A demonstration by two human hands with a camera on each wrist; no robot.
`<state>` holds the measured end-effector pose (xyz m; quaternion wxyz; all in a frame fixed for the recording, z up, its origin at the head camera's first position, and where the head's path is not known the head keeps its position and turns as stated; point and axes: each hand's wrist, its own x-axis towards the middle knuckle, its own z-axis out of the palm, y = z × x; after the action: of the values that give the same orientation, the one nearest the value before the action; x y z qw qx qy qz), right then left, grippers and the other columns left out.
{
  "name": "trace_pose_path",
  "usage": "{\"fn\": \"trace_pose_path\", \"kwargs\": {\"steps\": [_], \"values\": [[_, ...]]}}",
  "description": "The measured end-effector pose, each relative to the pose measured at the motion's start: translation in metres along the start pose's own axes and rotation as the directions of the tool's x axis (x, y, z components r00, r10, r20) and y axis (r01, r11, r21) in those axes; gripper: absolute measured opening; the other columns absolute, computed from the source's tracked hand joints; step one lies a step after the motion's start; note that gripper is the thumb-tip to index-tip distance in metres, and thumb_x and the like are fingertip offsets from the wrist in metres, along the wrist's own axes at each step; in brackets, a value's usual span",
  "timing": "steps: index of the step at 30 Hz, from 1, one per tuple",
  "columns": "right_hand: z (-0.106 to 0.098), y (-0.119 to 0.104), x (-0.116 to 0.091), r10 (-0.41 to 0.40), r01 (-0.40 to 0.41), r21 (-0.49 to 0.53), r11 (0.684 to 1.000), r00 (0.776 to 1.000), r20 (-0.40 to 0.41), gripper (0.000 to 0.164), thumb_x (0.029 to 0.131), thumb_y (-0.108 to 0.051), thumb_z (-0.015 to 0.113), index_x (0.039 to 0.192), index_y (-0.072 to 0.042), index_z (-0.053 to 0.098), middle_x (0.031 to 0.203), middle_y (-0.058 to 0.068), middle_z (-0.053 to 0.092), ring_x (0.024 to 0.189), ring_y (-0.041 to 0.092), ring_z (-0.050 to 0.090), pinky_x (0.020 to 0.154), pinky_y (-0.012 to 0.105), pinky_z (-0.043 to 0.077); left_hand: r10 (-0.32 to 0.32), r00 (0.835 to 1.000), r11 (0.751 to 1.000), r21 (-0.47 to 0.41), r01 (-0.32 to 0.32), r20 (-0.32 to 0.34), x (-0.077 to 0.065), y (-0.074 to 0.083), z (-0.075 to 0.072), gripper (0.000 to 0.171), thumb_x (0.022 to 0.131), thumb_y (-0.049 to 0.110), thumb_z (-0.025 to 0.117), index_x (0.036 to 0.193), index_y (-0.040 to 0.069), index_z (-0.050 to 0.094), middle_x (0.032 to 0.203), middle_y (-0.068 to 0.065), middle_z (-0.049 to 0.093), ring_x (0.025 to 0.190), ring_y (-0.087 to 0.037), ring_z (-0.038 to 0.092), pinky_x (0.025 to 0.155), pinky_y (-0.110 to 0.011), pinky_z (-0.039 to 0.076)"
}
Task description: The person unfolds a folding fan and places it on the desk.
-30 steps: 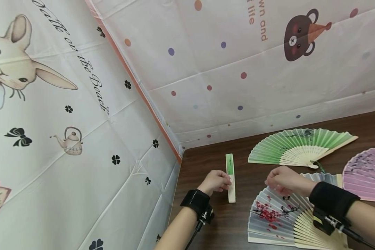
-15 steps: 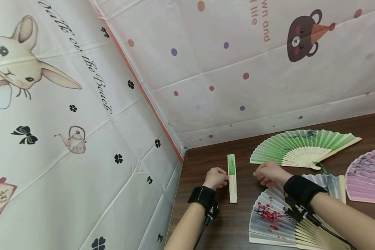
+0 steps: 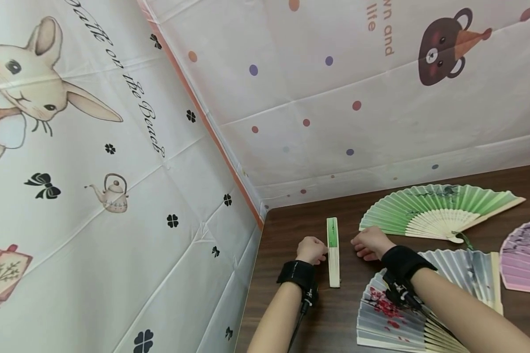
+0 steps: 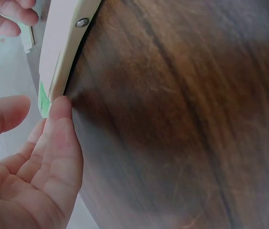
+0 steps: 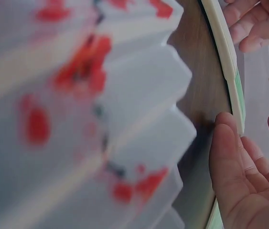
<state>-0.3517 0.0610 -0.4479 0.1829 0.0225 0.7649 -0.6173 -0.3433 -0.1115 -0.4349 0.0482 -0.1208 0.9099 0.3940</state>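
Observation:
A folded fan (image 3: 333, 264), pale wood with a green strip at its far end, lies on the dark table between my hands. My left hand (image 3: 311, 250) is just left of it, fingers loosely bent and thumb apart. In the left wrist view, fingertips (image 4: 60, 107) come right up to the fan's edge; whether they touch is unclear. My right hand (image 3: 372, 242) hovers to the right, a gap away from the folded fan, its thumb and fingers spread apart in the right wrist view. Under the right wrist lies an open grey fan (image 3: 459, 267) with red blossoms.
Behind the right hand lies an open green fan (image 3: 441, 211) with a green tassel. A pink open fan (image 3: 525, 255) is at the right edge. Printed white cloths (image 3: 300, 147) hang behind and to the left of the wooden table (image 3: 291, 220).
My right hand has moved left, from over the grey fan toward the folded fan. The left hand has shifted slightly and stays beside the folded fan. The head view has drifted a little left.

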Motion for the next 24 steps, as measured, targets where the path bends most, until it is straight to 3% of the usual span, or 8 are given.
{"fn": "trace_pose_path", "kwargs": {"steps": [7, 11, 20, 24], "values": [[0.014, -0.006, -0.006, -0.032, 0.032, 0.056, 0.998, 0.999, -0.009, 0.025, 0.083, -0.006, 0.05, 0.1, 0.013, 0.05, 0.075, 0.012, 0.059, 0.057, 0.014, 0.057, 0.053, 0.028, 0.049, -0.029, 0.998, 0.999, 0.029, 0.031, -0.056, -0.001, 0.002, 0.005, 0.01, 0.074, 0.011, 0.066, 0.066, 0.008, 0.061, 0.059, -0.004, 0.062, 0.049, -0.014, 0.058, 0.042, -0.021, 0.043], [0.022, -0.004, -0.005, -0.035, 0.036, 0.064, 0.997, 0.999, -0.023, 0.022, 0.082, -0.003, 0.049, 0.096, 0.013, 0.051, 0.07, 0.009, 0.058, 0.055, 0.013, 0.056, 0.051, 0.027, 0.049, -0.058, 0.996, 0.998, -0.002, 0.058, -0.071, 0.0, 0.0, 0.011, 0.011, 0.074, 0.011, 0.066, 0.065, 0.008, 0.059, 0.058, -0.003, 0.059, 0.048, -0.013, 0.057, 0.042, -0.022, 0.043], [0.031, -0.005, -0.008, 0.004, -0.002, 0.108, 0.994, 1.0, -0.02, 0.019, 0.08, -0.003, 0.05, 0.093, 0.011, 0.051, 0.069, 0.008, 0.055, 0.055, 0.013, 0.055, 0.051, 0.025, 0.049, -0.101, 0.994, 0.982, -0.164, 0.093, -0.04, -0.004, -0.002, 0.021, 0.01, 0.07, 0.004, 0.064, 0.068, 0.007, 0.055, 0.068, -0.005, 0.055, 0.052, -0.014, 0.061, 0.047, -0.026, 0.05], [0.03, -0.002, -0.005, 0.016, -0.014, 0.186, 0.982, 1.0, -0.006, 0.019, 0.079, -0.002, 0.05, 0.094, 0.01, 0.05, 0.071, 0.009, 0.055, 0.057, 0.013, 0.056, 0.052, 0.025, 0.049, -0.118, 0.993, 0.955, -0.275, 0.111, -0.009, -0.004, -0.003, 0.021, 0.009, 0.07, 0.002, 0.062, 0.07, 0.006, 0.055, 0.071, -0.005, 0.055, 0.051, -0.013, 0.058, 0.051, -0.027, 0.05]]}}
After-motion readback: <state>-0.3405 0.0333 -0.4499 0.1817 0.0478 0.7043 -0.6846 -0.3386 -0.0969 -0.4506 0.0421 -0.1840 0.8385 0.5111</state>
